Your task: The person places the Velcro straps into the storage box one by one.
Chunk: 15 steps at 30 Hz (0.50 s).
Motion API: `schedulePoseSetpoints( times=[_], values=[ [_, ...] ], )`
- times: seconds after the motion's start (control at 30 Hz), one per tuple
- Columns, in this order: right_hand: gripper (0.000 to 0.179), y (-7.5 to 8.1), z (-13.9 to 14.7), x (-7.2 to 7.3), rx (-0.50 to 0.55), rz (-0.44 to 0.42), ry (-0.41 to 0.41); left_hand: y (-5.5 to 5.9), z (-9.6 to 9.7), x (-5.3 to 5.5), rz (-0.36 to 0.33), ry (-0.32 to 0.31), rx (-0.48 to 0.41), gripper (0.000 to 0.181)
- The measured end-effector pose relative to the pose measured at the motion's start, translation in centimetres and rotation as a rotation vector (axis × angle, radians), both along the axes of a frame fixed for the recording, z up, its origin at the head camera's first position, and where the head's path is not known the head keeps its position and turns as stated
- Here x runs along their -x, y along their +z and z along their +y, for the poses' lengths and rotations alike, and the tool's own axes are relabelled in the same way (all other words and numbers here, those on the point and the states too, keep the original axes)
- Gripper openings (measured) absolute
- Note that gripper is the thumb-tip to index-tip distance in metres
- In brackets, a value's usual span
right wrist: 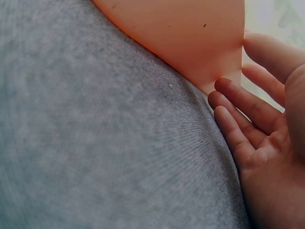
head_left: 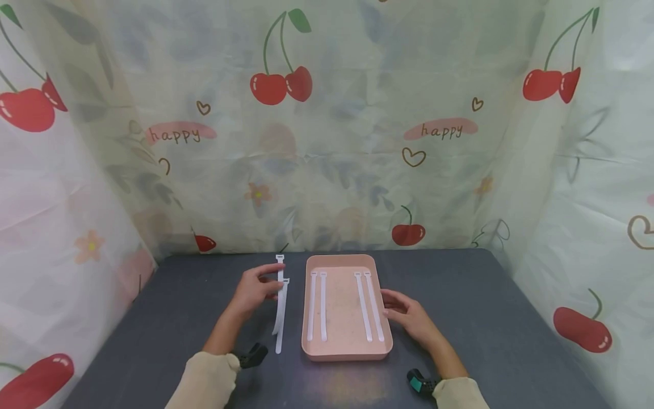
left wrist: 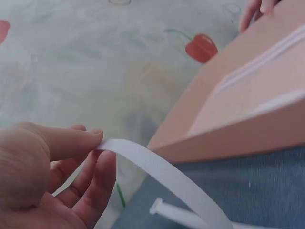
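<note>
My left hand (head_left: 254, 291) pinches a white hook-and-loop cable tie (left wrist: 157, 164) between thumb and index finger, left of the pink tray (head_left: 339, 318). From the fingertips that strap arches down toward the dark table. Below it lies a second white cable tie (left wrist: 178, 213), partly overlapped by the first. Inside the tray, a pair of ties (head_left: 312, 307) lies lengthwise on the left and another pair (head_left: 363, 307) on the right, their slotted heads at the far end. Beside the tray's right wall is my right hand (head_left: 409, 318), fingers extended with the fingertips at the wall.
A dark grey table (head_left: 511, 341) carries everything. Behind it and at both sides hangs a pale curtain (head_left: 332, 170) printed with cherries. Each wrist wears a black band, the left band (head_left: 252, 356) near the loose ties and the right band (head_left: 421, 383) near the front.
</note>
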State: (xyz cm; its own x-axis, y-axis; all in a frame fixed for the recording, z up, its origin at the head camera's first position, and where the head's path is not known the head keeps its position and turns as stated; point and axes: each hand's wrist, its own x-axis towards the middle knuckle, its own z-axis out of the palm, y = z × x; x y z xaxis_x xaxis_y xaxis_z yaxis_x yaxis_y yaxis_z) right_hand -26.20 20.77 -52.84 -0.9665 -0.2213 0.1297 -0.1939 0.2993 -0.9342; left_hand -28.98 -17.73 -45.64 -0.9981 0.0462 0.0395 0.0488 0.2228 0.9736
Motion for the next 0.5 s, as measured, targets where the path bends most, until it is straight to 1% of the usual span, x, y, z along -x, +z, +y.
schedulePoseSetpoints(
  times=[0.07, 0.23, 0.43, 0.5],
  values=[
    [0.054, 0.0, 0.0, 0.0, -0.005, -0.001, -0.001, 0.4, 0.6, -0.1, 0.002, -0.022, -0.022, 0.043],
    [0.053, 0.0, 0.1, 0.0, -0.012, 0.002, 0.000, 1.2, 2.1, -0.1, 0.009, -0.076, -0.117, 0.044],
    [0.053, -0.1, 0.1, 0.1, -0.007, 0.016, 0.000, 1.5, 4.4, 0.3, 0.023, -0.130, -0.213, 0.046],
    [0.053, -0.1, 0.1, 0.1, -0.006, 0.017, -0.001, 1.5, 5.2, 0.3, 0.007, -0.157, -0.236, 0.046]
  ],
)
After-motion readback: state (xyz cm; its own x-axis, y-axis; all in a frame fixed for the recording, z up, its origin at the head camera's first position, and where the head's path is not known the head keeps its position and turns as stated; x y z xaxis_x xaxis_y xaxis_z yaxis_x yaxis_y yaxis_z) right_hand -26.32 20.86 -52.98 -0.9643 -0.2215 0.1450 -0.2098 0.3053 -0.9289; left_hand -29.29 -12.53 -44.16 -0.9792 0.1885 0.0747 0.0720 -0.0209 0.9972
